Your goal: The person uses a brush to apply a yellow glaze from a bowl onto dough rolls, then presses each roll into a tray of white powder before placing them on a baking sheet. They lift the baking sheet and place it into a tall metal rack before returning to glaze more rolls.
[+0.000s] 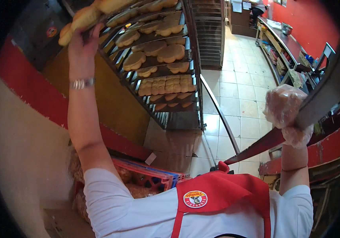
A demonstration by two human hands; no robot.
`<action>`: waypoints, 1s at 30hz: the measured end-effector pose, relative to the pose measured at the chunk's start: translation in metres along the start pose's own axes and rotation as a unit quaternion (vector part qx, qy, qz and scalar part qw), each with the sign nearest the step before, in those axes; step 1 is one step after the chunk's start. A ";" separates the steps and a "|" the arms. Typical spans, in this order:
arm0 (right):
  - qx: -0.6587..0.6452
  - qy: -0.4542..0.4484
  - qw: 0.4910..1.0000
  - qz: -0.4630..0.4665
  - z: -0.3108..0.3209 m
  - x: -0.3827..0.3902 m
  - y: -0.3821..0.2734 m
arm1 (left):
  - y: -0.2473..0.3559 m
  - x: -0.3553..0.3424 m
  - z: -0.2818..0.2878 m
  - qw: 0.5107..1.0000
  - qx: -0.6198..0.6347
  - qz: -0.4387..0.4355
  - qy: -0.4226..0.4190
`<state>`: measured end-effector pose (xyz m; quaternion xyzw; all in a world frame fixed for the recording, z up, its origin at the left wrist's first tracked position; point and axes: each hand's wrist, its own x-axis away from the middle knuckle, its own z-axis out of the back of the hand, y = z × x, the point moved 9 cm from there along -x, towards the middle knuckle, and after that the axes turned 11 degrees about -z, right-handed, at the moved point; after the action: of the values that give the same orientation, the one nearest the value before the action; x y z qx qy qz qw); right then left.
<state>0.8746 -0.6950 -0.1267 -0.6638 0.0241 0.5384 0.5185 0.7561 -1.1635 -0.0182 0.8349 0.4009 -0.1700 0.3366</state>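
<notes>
At the upper left, my left hand (84, 44) reaches up to a row of golden bread. Its fingers and thumb grip a bread loaf (86, 18) from the near side; part of the grip is hidden behind the loaf. A metal watch sits on that wrist. Beside this hand stands a rack with trays of flat, scalloped breads (170, 53) and a block of joined rolls (166, 85). Over at the right, my right hand (285, 111), covered by a clear plastic bag, closes around a dark rail (322, 101). Wrinkled plastic blurs its fingers.
A second rack (206, 33) stands behind the bread rack. A long counter (287, 41) holding a metal pot (286, 28) runs along the red wall. Low at the left, a red crate (142, 170) sits near my elbow. Tiled floor (230, 93) stretches between. Another person is partly visible far back.
</notes>
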 end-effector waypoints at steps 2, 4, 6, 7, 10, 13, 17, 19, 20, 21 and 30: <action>-0.047 -0.009 0.999 -0.019 0.001 0.008 0.009 | 0.056 0.055 0.000 0.997 -0.008 -0.034 -0.063; -0.032 -0.006 0.999 -0.034 0.002 0.018 0.015 | 0.094 0.115 0.014 0.994 0.069 0.033 -0.077; -0.016 0.017 0.998 -0.055 -0.003 0.021 0.013 | 0.149 0.166 0.052 0.999 -0.037 0.004 -0.014; -0.013 0.035 0.997 -0.070 -0.004 0.021 0.010 | 0.169 0.201 0.058 0.996 -0.083 -0.024 0.010; 0.194 -0.032 0.980 -0.029 -0.013 0.026 0.004 | 0.230 0.322 0.059 0.969 -0.169 -0.106 0.144; 0.421 -0.063 0.898 0.114 -0.045 0.036 -0.020 | 0.286 0.452 0.037 0.891 -0.333 -0.188 0.243; 0.360 -0.060 0.924 0.112 -0.070 0.050 0.016 | 0.334 0.585 0.009 0.794 -0.450 -0.265 0.310; 0.380 -0.018 0.911 0.161 -0.087 0.048 0.022 | 0.339 0.638 -0.011 0.735 -0.507 -0.266 0.363; 0.374 -0.016 0.917 0.136 -0.100 0.041 0.015 | 0.343 0.663 -0.035 0.694 -0.529 -0.268 0.409; 0.381 -0.052 0.918 0.101 -0.118 0.035 0.018 | 0.341 0.680 -0.061 0.698 -0.516 -0.274 0.414; 0.152 -0.265 0.947 -0.096 -0.170 0.103 0.018 | 0.373 0.787 -0.074 0.633 -0.607 -0.355 0.324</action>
<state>1.0244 -0.7702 -0.2349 -0.4094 -0.0960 0.6328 0.6502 1.5378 -0.8436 -0.2417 0.2370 0.7622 0.2867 0.5298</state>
